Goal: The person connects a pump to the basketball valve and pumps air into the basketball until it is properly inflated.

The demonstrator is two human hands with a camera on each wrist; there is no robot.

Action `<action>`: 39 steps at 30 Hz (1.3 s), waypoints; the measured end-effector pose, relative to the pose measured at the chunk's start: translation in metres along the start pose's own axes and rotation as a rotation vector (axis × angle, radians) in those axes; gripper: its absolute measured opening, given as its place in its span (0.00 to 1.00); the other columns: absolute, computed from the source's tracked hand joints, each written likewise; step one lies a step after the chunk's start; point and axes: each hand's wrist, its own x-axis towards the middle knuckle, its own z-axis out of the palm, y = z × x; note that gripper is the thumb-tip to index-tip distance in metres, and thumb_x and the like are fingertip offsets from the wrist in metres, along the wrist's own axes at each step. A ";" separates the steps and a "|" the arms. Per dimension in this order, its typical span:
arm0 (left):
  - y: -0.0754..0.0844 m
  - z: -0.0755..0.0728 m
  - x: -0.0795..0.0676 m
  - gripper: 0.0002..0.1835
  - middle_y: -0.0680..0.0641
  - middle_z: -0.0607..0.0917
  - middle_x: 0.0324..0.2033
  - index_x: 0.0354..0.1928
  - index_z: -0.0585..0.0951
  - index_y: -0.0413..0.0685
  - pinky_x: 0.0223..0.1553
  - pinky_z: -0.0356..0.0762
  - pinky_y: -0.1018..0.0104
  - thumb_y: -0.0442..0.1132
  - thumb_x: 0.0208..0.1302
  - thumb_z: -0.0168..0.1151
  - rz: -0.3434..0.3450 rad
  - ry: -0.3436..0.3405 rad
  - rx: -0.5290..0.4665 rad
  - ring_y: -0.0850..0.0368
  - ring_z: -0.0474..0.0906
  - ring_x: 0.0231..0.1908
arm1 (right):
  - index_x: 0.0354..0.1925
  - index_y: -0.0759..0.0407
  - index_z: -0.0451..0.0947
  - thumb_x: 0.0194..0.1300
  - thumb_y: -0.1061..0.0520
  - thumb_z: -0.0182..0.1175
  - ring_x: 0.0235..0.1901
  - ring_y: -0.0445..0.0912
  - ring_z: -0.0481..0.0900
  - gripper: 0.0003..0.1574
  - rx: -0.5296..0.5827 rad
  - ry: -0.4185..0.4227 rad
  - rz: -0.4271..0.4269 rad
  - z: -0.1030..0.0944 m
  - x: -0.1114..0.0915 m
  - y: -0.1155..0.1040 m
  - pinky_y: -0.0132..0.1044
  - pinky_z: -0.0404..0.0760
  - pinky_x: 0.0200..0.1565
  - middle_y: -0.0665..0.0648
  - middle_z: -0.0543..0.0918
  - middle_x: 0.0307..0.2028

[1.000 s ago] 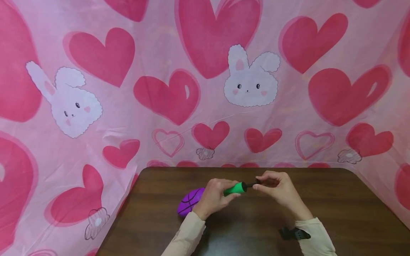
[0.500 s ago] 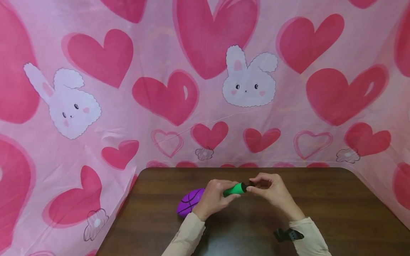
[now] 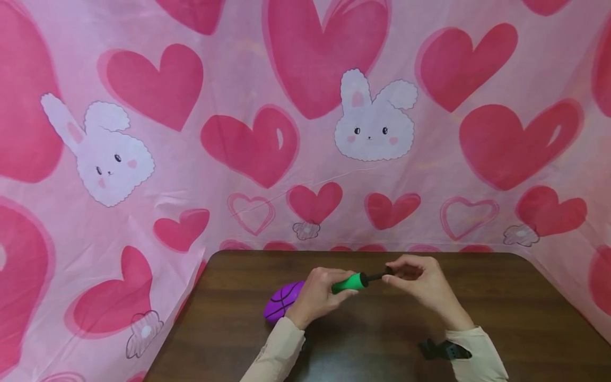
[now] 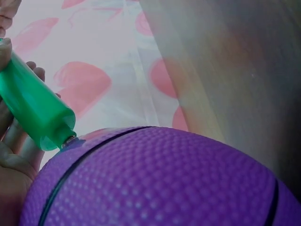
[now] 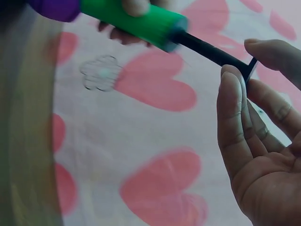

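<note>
A green hand pump lies along my left hand, which grips its barrel. In the left wrist view, the pump's narrow tip meets the surface of a purple ball with black seam lines. Much of that ball is hidden behind the left hand in the head view. My right hand pinches the end of the black pump handle between thumb and fingers. The black rod shows drawn out of the barrel in the right wrist view.
Below the hands is a dark brown wooden table. A pink cloth with hearts and rabbits hangs behind and beside it. A black strap or camera mount sits at the right wrist.
The right hand moved left, pushing the pump rod in, then came back right, drawing it out again. The left hand and the ball have stayed in place.
</note>
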 end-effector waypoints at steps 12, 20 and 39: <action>0.001 -0.001 -0.001 0.20 0.50 0.93 0.44 0.54 0.89 0.48 0.45 0.83 0.78 0.43 0.61 0.78 -0.014 -0.002 0.001 0.65 0.87 0.37 | 0.42 0.58 0.90 0.57 0.78 0.69 0.28 0.37 0.88 0.20 0.123 0.026 -0.027 -0.047 -0.010 -0.006 0.33 0.87 0.31 0.41 0.91 0.32; 0.003 -0.002 -0.002 0.20 0.51 0.93 0.45 0.54 0.89 0.49 0.46 0.83 0.77 0.42 0.60 0.79 -0.025 -0.003 -0.016 0.64 0.88 0.38 | 0.42 0.60 0.89 0.56 0.79 0.68 0.27 0.36 0.88 0.20 0.125 0.019 -0.053 -0.048 -0.011 -0.007 0.33 0.87 0.30 0.41 0.90 0.31; 0.002 -0.001 -0.001 0.20 0.51 0.94 0.43 0.54 0.90 0.49 0.44 0.84 0.75 0.42 0.59 0.79 -0.048 0.008 0.001 0.63 0.88 0.36 | 0.39 0.67 0.88 0.58 0.70 0.74 0.26 0.37 0.88 0.09 0.077 0.010 0.008 -0.006 -0.001 0.003 0.36 0.87 0.28 0.42 0.90 0.29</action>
